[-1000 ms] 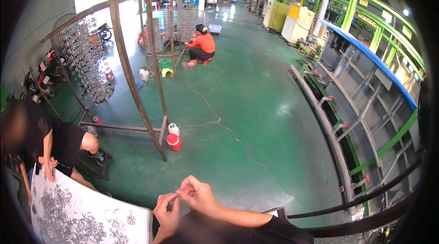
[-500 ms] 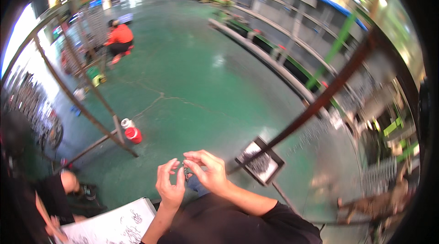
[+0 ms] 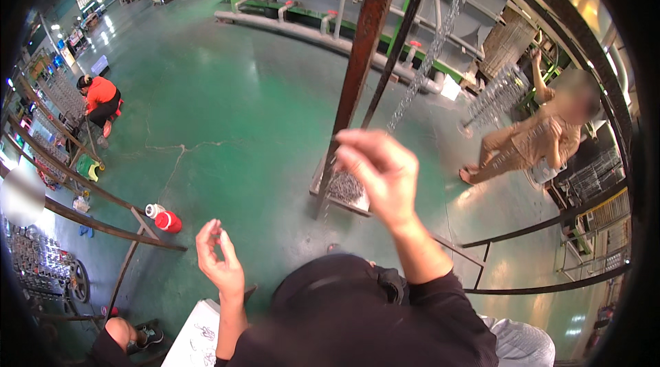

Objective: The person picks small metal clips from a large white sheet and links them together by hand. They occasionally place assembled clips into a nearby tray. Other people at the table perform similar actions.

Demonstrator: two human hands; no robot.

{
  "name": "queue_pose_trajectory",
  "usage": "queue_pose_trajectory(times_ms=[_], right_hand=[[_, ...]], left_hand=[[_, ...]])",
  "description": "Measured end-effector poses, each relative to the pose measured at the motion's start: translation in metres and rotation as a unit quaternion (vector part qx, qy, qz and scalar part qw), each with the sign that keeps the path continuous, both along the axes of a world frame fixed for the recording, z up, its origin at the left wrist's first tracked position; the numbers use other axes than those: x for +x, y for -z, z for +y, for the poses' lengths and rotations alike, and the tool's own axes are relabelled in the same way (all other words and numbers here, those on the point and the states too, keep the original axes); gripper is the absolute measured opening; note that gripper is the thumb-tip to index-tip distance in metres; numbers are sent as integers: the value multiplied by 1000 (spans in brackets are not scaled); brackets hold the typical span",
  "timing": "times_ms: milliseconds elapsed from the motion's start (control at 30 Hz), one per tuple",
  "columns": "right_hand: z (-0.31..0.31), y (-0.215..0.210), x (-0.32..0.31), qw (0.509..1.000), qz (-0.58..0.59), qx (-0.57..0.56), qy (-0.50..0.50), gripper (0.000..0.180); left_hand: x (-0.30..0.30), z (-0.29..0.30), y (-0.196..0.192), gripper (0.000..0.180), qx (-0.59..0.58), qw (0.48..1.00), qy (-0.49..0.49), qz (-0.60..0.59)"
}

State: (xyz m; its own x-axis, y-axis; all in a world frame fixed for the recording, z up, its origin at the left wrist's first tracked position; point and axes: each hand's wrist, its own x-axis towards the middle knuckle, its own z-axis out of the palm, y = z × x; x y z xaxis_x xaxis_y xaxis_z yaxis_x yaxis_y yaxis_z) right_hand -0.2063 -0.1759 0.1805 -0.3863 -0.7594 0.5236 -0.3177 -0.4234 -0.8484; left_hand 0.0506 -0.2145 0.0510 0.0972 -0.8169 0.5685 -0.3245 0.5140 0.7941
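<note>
My right hand (image 3: 378, 173) was up by the rusty steel post (image 3: 364, 50), fingers curled together around something too blurred to identify; my left hand (image 3: 218, 260) was lower down, thumb and fingertips pinched on a tiny part I couldn't make out. The tray (image 3: 344, 189) of small shiny metal pieces sat at the post's foot on the glossy green floor (image 3: 234, 112). Risk as I judged it: such a light pinch could let the part drop and vanish on that slick surface.

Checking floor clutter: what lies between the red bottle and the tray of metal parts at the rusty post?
Head view: only bare green floor between the red bottle and the tray of metal parts.
</note>
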Motion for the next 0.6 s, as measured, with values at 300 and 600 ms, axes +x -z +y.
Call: queue_pose_trajectory(times_ms=[300,600], right_hand=[[13,-79,-110,984,55,-149,79,21],[-5,-148,-215,969,53,-216,105,27]], left_hand=[[-45,-14,7,25,-4,998,10,56],[-84,-12,10,23,-26,997,-26,70]])
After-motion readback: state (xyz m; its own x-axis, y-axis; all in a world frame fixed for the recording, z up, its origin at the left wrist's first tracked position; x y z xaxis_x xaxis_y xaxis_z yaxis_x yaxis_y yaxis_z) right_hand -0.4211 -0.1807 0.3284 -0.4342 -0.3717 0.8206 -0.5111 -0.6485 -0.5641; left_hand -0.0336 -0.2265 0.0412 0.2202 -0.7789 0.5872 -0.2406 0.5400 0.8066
